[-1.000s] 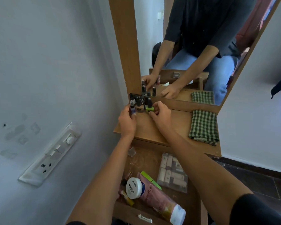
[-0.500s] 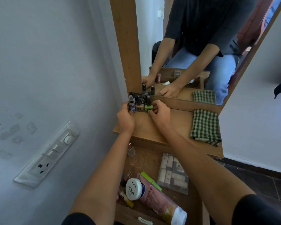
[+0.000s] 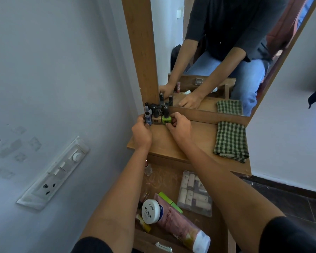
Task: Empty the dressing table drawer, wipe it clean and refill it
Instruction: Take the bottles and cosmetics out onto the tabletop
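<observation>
On the wooden tabletop [image 3: 199,141] your left hand [image 3: 141,131] and right hand [image 3: 180,127] clamp small glass nail-polish bottles [image 3: 157,118]; the open wooden drawer [image 3: 164,181] looks mostly full, wiping not begun.

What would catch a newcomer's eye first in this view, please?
The left hand and right hand clasp a cluster of nail polish bottles at the back left corner of the tabletop, against the mirror. A green checked cloth lies folded on its right side, and the open drawer below holds a white jar and a pink tube.
</observation>
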Motion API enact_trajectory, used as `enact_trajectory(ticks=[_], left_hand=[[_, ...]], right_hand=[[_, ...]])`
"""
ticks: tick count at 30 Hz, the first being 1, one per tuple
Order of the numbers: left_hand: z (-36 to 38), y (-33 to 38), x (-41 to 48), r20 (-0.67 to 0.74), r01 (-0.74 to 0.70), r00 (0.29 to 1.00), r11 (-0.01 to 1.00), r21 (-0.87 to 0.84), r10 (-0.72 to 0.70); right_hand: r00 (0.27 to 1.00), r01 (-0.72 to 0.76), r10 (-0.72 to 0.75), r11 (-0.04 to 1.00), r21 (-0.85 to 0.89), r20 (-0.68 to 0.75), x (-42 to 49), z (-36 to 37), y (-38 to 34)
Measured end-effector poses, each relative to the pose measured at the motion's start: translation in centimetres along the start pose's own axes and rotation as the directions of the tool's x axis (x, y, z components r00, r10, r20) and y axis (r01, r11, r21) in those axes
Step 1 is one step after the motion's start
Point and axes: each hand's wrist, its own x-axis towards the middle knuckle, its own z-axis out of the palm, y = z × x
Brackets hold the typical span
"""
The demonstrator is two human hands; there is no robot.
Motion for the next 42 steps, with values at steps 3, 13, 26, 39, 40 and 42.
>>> enact_trajectory(ticks=[3, 13, 26, 39, 40, 42], left_hand=[[-0.1, 0.0, -0.1, 0.003, 0.017, 1.000, 1.000, -0.019, -0.017], [-4.6, -1.4, -3.8, 0.079, 0.098, 0.993, 0.970, -0.220, -0.082], [-12.2, -4.6, -12.4, 0.573, -0.423, 0.815, 0.768, 0.481, 0.090], [-13.0, -5.3, -14.8, 0.687, -0.661, 0.726, 0.308, 0.684, 0.030], [-13.0, -5.4, -14.8, 0.688, -0.663, 0.725, 0.303, 0.685, 0.032], [-13.0, -5.5, -14.9, 0.683, -0.662, 0.729, 0.299, 0.687, 0.044]], right_hand=[[1.000, -0.022, 0.022, 0.998, 0.061, -0.004, -0.1, 0.0, 0.0], [0.998, -0.016, 0.026, 0.985, 0.172, -0.059, -4.1, -2.7, -0.5], [0.820, 0.066, -0.104, 0.994, 0.088, 0.563, -19.0, -2.5, -3.4], [0.703, 0.241, 0.155, 0.867, -0.437, 0.694, -20.4, 1.9, -5.8], [0.699, 0.241, 0.162, 0.863, -0.443, 0.697, -20.3, 2.0, -6.0], [0.694, 0.254, 0.165, 0.855, -0.453, 0.701, -20.2, 2.2, -6.2]])
